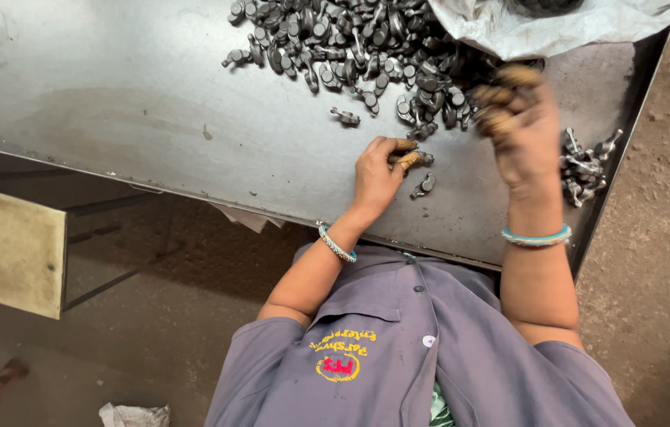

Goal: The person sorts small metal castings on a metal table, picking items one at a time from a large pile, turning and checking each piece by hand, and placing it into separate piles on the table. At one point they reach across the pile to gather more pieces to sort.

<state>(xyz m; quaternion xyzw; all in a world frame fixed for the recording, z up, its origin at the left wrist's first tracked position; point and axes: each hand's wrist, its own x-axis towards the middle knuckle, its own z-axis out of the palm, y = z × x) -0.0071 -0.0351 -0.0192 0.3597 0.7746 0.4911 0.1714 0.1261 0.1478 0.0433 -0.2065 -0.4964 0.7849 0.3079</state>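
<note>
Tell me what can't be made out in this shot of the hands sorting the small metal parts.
Head view only:
- Right hand: motion-blurred, so its grip can't be told.
- Left hand: fingers curl over a metal part, hiding most of it.
- Pile of metal parts: cut by the top edge, partly under the white bag.
- Bag's contents: hidden.

On the grey metal desk (113, 103), the left hand (376, 178) rests with its fingers closed round a small dark metal part (417, 158), and another loose part (423, 186) lies just right of it. The right hand (520, 130) is raised and blurred at the near right edge of the big heap of metal parts (351, 39) at the far side, its grip unclear. A smaller pile of parts (585, 166) sits by the desk's right edge, and a white sack (524, 32) lies at the far right.
</note>
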